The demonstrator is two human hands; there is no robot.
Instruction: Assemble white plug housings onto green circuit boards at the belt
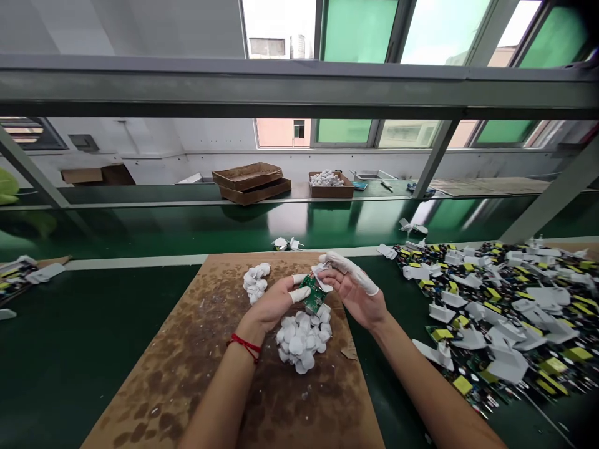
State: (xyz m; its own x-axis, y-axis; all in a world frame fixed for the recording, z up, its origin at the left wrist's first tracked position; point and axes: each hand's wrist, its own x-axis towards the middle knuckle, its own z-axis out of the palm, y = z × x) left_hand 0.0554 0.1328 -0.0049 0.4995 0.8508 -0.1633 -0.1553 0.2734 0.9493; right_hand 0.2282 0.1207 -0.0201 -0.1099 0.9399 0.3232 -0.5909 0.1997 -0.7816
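Between finger and thumb, my left hand (276,300) grips a green circuit board (314,296) over the cardboard sheet. White finger covers show on that hand, and a red cord circles the wrist. My right hand (358,290), also with white covers on some fingers, is closed at the fingertips on a white plastic piece (322,276) at the board's upper edge. Whether the piece is joined to the board I cannot tell. Just below the board lies a heap of small white round pieces (303,340). A smaller white pile (256,282) sits to its left.
Many circuit boards with white plastic parts (496,312) cover the right side of the green bench. More lie at the far left (28,274). Behind, a shelf holds brown trays (251,183) and a box of white pieces (331,187). A metal beam (299,90) crosses above.
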